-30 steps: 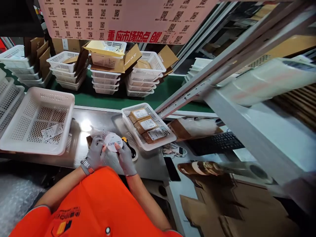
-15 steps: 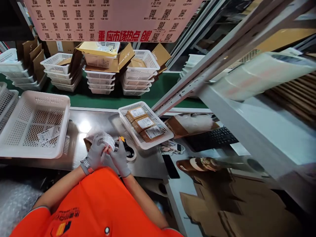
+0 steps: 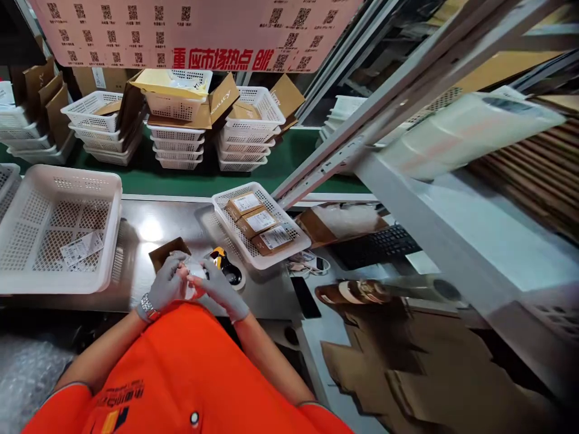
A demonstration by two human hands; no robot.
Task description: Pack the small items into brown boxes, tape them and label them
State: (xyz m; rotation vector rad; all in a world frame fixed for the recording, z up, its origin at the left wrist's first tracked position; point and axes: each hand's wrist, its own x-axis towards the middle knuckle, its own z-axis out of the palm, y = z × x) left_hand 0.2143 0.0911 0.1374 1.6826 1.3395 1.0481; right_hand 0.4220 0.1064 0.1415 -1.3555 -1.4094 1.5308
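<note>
Close to my body, both gloved hands hold a small bundle of bubble wrap (image 3: 195, 269). My left hand (image 3: 168, 282) grips its left side, and my right hand (image 3: 221, 288) closes on its right side. Whatever lies inside the wrap cannot be made out. Just behind my left hand, an open cardboard box (image 3: 169, 250) stands on the metal table (image 3: 149, 217), partly covered by the hand. Right of the bundle lies a yellow and black tape dispenser (image 3: 227, 268), near my right hand.
A white basket (image 3: 296, 242) holding three labelled cartons (image 3: 259, 222) stands to the right. At the left is a larger white basket (image 3: 113, 241) with labels (image 3: 81, 248) inside. Stacked baskets (image 3: 178, 144) line the green belt (image 3: 140, 181). A slanted metal post (image 3: 335, 157) rises at right.
The bubble wrap has been folded into a smaller bundle between my hands, nearer my body. More of the open cardboard box shows behind it. The view has shifted slightly.
</note>
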